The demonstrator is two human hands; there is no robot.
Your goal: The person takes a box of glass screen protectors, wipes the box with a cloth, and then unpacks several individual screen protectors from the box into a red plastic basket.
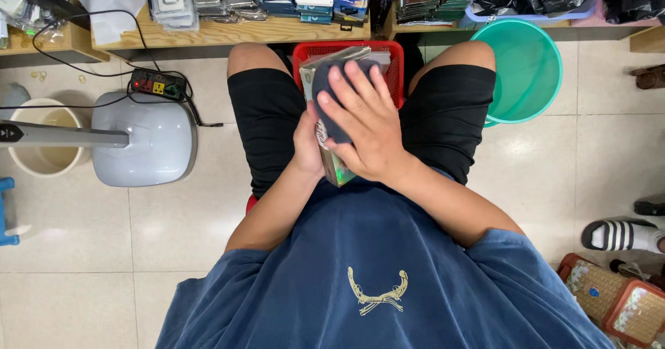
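Head view, right hand: your right hand (367,124) lay flat, fingers spread, pressing a dark cloth (331,96) against the face of a flat packet (336,165).
Head view, left hand: your left hand (308,144) gripped that packet from beneath at its left edge; its fingers were mostly hidden.
Where the packet was: over your lap, upright and tilted, just in front of the red basket (395,61).
Progress: this packet seemed mid-wipe, I judged; the basket held more packets, though wiped or not I could not tell.
Surroundings: a green bucket (530,72) stood right of your knee, a grey fan base (142,144) to the left.
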